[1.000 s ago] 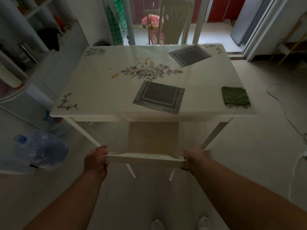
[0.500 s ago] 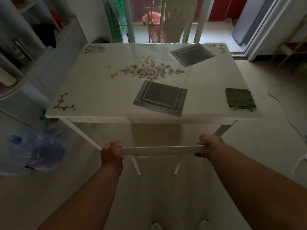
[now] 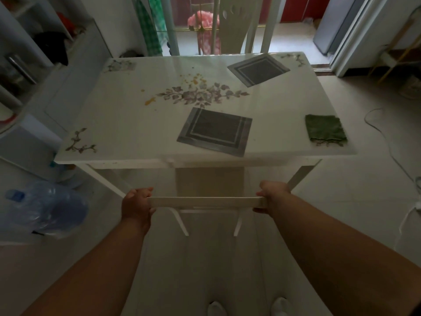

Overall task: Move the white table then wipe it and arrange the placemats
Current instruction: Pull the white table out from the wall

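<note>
Glossy white rectangular table (image 3: 127,124) with floral print, orange spills, two grey square placemats (image 3: 215,131), folded green cloth (image 3: 325,128), left hand (image 3: 136,207) and right hand (image 3: 272,196) both gripping white chair back rail (image 3: 205,202)

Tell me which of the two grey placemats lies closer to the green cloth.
The near placemat, just below the printed flower spray at the table's middle. It lies level with the green cloth near the front edge; the other placemat sits at the far right corner.
</note>
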